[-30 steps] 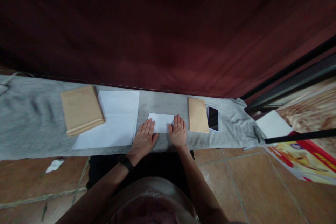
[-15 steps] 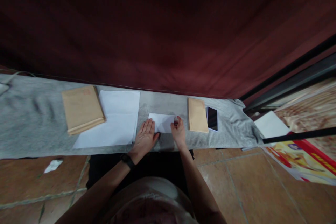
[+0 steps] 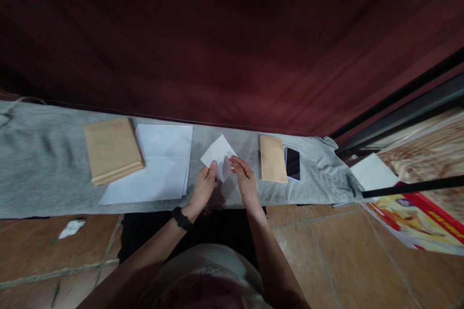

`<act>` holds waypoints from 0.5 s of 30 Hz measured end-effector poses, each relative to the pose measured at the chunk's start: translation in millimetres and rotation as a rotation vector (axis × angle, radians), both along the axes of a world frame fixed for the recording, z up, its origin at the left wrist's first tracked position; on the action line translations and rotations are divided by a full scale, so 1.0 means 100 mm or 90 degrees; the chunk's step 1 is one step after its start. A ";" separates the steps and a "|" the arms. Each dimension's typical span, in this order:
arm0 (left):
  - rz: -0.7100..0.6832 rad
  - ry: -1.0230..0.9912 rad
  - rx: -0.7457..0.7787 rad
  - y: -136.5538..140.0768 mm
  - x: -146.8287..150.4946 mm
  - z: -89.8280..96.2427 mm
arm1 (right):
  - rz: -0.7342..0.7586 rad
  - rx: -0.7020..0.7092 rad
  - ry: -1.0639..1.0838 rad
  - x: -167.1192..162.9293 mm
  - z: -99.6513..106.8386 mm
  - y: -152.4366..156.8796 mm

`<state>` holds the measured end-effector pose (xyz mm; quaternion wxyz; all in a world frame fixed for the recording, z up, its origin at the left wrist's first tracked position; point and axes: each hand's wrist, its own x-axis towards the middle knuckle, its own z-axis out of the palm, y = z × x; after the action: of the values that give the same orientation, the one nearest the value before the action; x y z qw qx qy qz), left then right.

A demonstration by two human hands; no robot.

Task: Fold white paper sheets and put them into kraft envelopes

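A small folded white paper (image 3: 219,151) is held at a slant over the grey cloth, in front of my body. My left hand (image 3: 206,183) grips its lower left edge, thumb on top and fingers underneath. On the other side my right hand (image 3: 245,177) has its fingertips at the paper's right edge; they are bent and slightly apart, and whether they pinch it I cannot tell. To the left lie larger white sheets (image 3: 165,174) with a crease across them. A stack of brown envelopes (image 3: 114,149) overlaps those sheets.
Right of my hands lie a smaller brown envelope (image 3: 273,158) and a phone (image 3: 293,163) with a dark screen. The grey cloth (image 3: 47,164) covers a narrow surface against a dark red panel (image 3: 232,48). A printed box (image 3: 416,217) stands at the right by a black bar.
The folded paper has gone from flat on the cloth to lifted and turned at an angle. My left hand went from pressing flat to gripping it; my right hand's fingers loosened.
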<state>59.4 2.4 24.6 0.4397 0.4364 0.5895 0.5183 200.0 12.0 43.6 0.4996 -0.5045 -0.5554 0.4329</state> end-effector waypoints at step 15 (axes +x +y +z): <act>-0.054 -0.393 -0.265 -0.26 0.07 -0.25 | 0.079 0.126 -0.498 -0.12 -0.58 -0.18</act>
<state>66.1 -23.8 -0.2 0.6973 0.1851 0.5035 0.4755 187.6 -6.5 -14.0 0.2696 -0.5461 -0.7720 0.1819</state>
